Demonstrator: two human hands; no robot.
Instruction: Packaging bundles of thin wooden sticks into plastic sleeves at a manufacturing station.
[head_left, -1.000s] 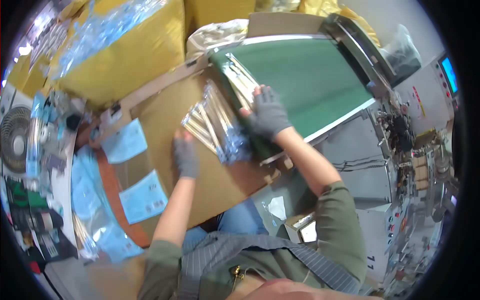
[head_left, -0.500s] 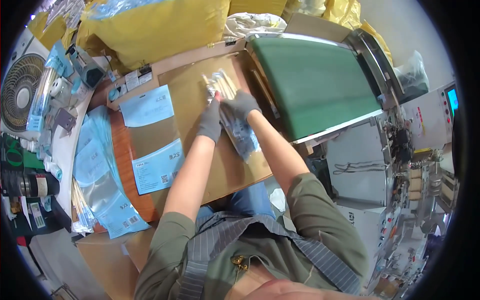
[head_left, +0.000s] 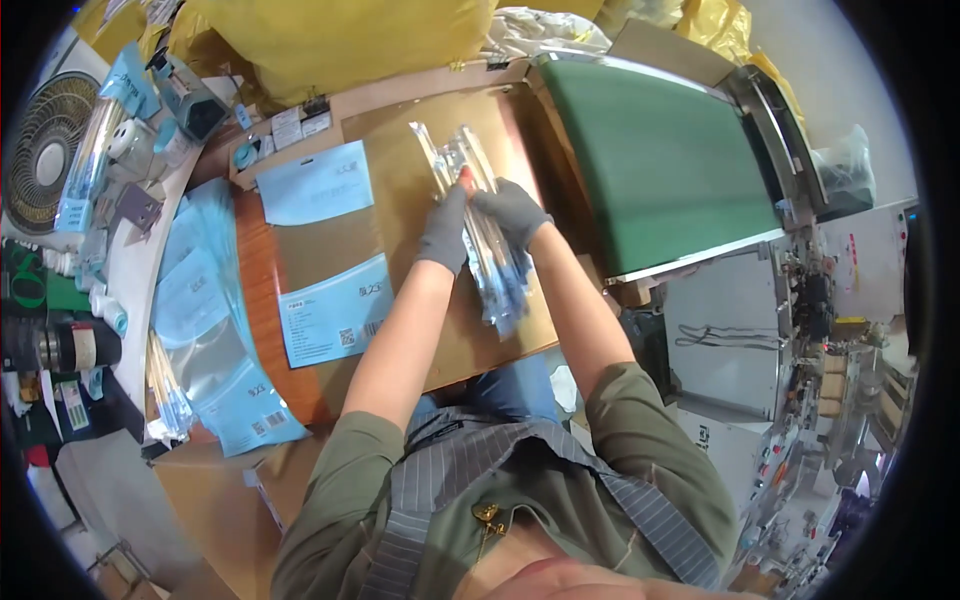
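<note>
A bundle of long, thin, pale sticks in clear wrappers, with blue lower ends, lies slanted over the brown cardboard sheet. Around its left side is my left hand in a grey glove, with a reddish thumb tip showing. My right hand, also gloved in grey, closes on the bundle's right side. The sticks' upper ends fan apart beyond my fingers. To the left lies a flat light-blue pouch with a see-through middle band. What exactly the sticks are is too small to tell.
More blue pouches overlap at the table's left edge, beside more wrapped sticks. A green conveyor belt stands on the right. Yellow sacks fill the back. A fan and bottles crowd the far left.
The bundle has turned somewhat more upright, and its upper ends have spread apart. Both hands keep their grip on it. The whole view has shifted slightly.
</note>
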